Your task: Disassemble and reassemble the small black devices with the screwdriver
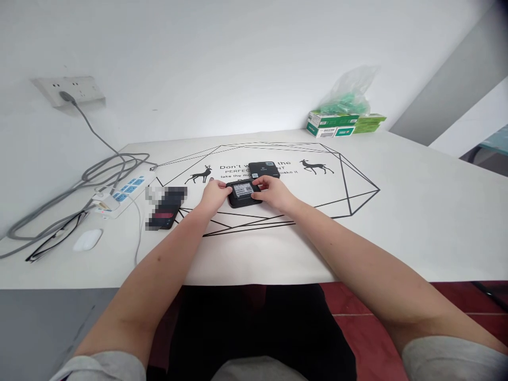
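Both hands meet on one small black device (243,192) that lies on the white table (416,211), near the middle of a black geometric print with two deer silhouettes. The left hand (214,196) closes its fingers on the device's left end; the right hand (273,191) closes on its right end, thumb and fingertips at the upper right corner. The device's upper face shows a pale label with small print, too small to read. Just behind it, touching or nearly so, lies one black cover (264,170) with a small blue sticker. To the left of the left hand lies one dark phone (166,209), partly blurred. Further left sit one white power strip (123,193) with blue sockets, one white mouse (88,239), one pair of black-framed glasses (53,241) and a bundle of grey cables (103,172) running up to one wall socket (69,90). At the far edge of the table stand stacked green and white boxes (337,125), at least three, with one clear plastic bag (349,92) on top
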Available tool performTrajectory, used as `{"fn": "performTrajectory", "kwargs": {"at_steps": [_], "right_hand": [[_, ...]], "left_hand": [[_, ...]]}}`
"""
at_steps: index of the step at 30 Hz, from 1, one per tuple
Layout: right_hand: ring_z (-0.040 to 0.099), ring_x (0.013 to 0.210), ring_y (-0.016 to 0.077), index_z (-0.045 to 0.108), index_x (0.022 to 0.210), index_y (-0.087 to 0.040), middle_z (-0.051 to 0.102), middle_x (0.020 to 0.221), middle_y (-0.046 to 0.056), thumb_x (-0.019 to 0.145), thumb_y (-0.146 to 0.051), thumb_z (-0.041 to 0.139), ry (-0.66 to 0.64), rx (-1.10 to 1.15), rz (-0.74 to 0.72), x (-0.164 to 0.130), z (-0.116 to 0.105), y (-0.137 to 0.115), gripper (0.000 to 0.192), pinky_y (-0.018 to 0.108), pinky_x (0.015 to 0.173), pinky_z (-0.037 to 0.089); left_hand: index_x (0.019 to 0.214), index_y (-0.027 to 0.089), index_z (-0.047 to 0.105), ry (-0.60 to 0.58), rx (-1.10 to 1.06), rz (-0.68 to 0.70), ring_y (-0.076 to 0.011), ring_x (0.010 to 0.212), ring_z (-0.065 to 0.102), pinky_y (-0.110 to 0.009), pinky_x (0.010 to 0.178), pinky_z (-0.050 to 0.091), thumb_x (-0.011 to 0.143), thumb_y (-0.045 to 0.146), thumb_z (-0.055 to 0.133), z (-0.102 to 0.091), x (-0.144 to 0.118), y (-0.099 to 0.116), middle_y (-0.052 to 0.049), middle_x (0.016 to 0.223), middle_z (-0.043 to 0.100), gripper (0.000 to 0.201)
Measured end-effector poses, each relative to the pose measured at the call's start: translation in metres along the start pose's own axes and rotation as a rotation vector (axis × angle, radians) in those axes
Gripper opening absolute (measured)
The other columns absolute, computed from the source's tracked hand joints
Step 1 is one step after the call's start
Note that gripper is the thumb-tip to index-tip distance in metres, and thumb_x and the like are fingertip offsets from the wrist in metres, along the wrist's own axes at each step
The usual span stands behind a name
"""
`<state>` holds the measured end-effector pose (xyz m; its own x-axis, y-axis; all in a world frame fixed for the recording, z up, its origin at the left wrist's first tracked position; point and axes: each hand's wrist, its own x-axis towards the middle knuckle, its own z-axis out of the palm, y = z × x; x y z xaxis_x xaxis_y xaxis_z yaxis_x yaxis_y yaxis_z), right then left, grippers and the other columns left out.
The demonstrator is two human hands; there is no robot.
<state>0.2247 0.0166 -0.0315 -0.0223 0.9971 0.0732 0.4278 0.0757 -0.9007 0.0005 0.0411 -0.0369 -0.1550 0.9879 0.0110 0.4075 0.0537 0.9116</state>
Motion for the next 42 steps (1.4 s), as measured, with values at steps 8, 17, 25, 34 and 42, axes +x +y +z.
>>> {"fn": "performTrajectory", "kwargs": {"at_steps": [8,17,25,34,42], "right_hand": [[0.068,0.102,0.0233,0.076,0.106,-0.022,0.075,0.104,0.004,0.067,-0.029,0.086,0.009,-0.012,-0.027,0.0,-0.001,0.002,0.04,0.039,0.092,0.054],[0.065,0.093,0.021,0.074,0.102,-0.021,0.072,0.096,0.002,0.066,-0.027,0.083,0.04,0.07,-0.048,0.001,-0.001,0.003,0.038,0.038,0.087,0.055],[0.067,0.091,0.0214,0.076,0.102,-0.02,0.07,0.093,0.002,0.07,-0.026,0.081,0.071,0.064,-0.048,0.0,-0.001,-0.002,0.033,0.039,0.091,0.054],[0.066,0.088,0.0205,0.075,0.1,-0.02,0.07,0.091,0.001,0.071,-0.027,0.079,0.07,0.048,-0.056,-0.001,-0.001,-0.004,0.03,0.038,0.087,0.053],[0.067,0.091,0.0218,0.076,0.099,-0.021,0.071,0.093,0.002,0.071,-0.03,0.08,0.093,0.084,-0.062,0.0,-0.003,-0.003,0.03,0.04,0.092,0.054]], "left_hand": [[0.102,0.017,0.072,-0.039,0.007,-0.026,-0.0253,0.099,0.073,-0.035,0.09,0.054,0.084,0.021,0.084,-0.002,-0.003,0.004,-0.011,0.106,0.077,0.022],[0.097,0.018,0.069,-0.034,-0.054,-0.04,-0.0223,0.092,0.072,-0.032,0.085,0.053,0.083,0.016,0.083,-0.002,-0.007,0.008,-0.009,0.096,0.075,0.02],[0.091,0.016,0.069,-0.059,-0.149,-0.086,-0.0151,0.063,0.061,-0.029,0.068,0.05,0.084,0.009,0.078,-0.003,-0.008,0.012,-0.001,0.071,0.066,0.013],[0.092,0.016,0.07,-0.056,-0.188,-0.11,-0.0148,0.06,0.058,-0.028,0.063,0.047,0.08,0.008,0.078,-0.005,-0.009,0.013,0.001,0.062,0.061,0.016],[0.092,0.014,0.072,-0.102,-0.28,-0.133,-0.0125,0.058,0.058,-0.028,0.065,0.051,0.084,0.005,0.074,-0.007,-0.009,0.016,0.0,0.065,0.063,0.012]]}}
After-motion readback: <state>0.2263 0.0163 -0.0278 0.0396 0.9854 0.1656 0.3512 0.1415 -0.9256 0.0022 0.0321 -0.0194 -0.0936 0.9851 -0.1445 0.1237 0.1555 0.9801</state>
